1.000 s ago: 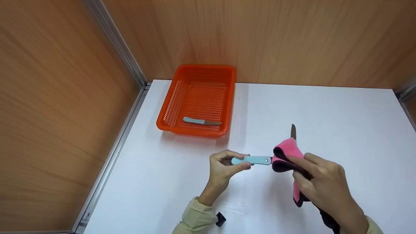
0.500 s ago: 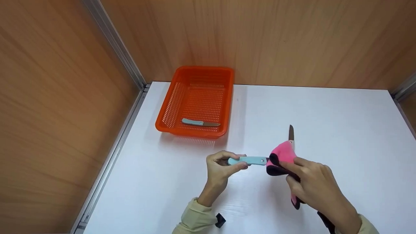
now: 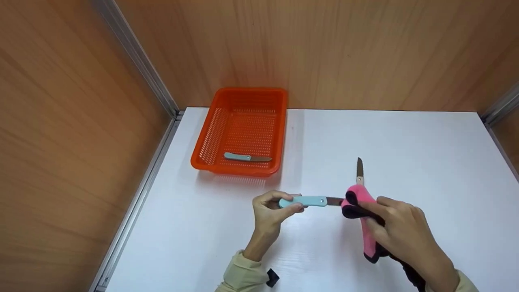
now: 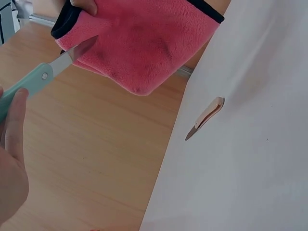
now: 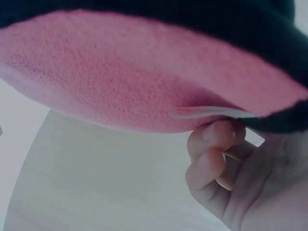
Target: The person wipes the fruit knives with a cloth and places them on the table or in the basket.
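In the head view my left hand pinches the light turquoise handle of a knife, its blade pointing right. The tip of that blade is hidden in the fold of a pink cloth with dark edging. My right hand grips the folded cloth around the blade. In the left wrist view, dark smudges mark the cloth beside the held knife. A second knife lies on the table beyond the cloth, its handle partly covered from the head camera.
An orange perforated basket stands at the back left, with a knife lying inside near its front wall. Wood-grain panels enclose the white table at the back and sides.
The right hand and cloth move left along the knife, then back right toward the tip, baring part of the blade. The left hand shifts slightly left, still holding the handle.
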